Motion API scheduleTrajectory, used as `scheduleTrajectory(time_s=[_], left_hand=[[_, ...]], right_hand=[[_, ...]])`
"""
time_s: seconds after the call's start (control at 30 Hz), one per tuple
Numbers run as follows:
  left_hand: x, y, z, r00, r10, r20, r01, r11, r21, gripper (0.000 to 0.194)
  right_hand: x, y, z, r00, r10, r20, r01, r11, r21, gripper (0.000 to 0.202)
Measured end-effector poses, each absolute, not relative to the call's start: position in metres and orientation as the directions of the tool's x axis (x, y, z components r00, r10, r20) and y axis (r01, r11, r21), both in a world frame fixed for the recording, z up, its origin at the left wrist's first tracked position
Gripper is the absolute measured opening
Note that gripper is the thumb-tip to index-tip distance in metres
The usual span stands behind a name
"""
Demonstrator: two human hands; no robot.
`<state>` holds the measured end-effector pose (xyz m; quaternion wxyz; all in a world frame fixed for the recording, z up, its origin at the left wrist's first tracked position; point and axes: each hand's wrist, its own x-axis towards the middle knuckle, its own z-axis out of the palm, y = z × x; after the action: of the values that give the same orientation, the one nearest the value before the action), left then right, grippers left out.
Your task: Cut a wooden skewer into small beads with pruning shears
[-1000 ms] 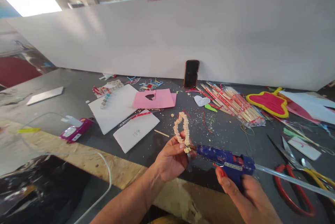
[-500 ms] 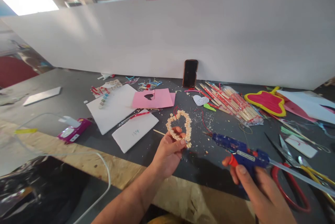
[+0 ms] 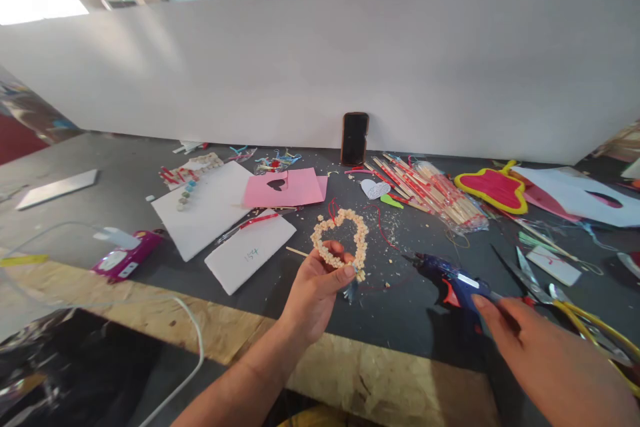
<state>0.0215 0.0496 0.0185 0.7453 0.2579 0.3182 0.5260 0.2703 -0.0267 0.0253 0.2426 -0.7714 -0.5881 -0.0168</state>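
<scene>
My left hand (image 3: 317, 287) is closed, thumb and fingers pinching the lower edge of a heart-shaped ring (image 3: 360, 237) covered in small pale wooden-looking pieces. A bit of red thread shows at the top of the ring, and a bluish tuft hangs under my thumb. On the right, my right hand (image 3: 540, 347) grips the rear of a blue hot glue gun (image 3: 453, 280). No finger is on its red trigger, and its nozzle points left, low over the dark table. Part of the grip is hidden by my fingers.
Scissors (image 3: 530, 280) lie right of the glue gun. Bundled sticks (image 3: 425, 190), a white paper heart (image 3: 375, 189) and an upright phone (image 3: 355, 139) are behind. Pink card (image 3: 300, 187), a white foam block (image 3: 250, 250) and a purple power strip (image 3: 127, 257) lie left.
My right hand has slid back from the trigger to the rear of the glue gun, which sits lower and flatter. The left hand keeps the ring almost in place; the view has turned slightly right.
</scene>
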Motion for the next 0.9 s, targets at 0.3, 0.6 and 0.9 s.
scheduleTrajectory(time_s=[0.3,0.6,0.9], left_hand=[[0.032,0.031,0.025,0.353,0.9,-0.256,-0.574,0.424,0.7,0.034],[0.032,0.029,0.022,0.379,0.902,-0.206,-0.567,0.402,0.719,0.033],[0.033,0.029,0.021,0.372,0.909,-0.189,-0.571,0.385,0.725,0.03]], right_hand=[[0.172,-0.017,0.029,0.018,0.964,0.265,0.671,0.185,-0.718,0.032],[0.172,-0.014,0.022,0.066,0.975,0.211,0.489,0.152,-0.859,0.021],[0.172,-0.012,0.026,0.067,0.974,0.217,0.48,0.159,-0.863,0.012]])
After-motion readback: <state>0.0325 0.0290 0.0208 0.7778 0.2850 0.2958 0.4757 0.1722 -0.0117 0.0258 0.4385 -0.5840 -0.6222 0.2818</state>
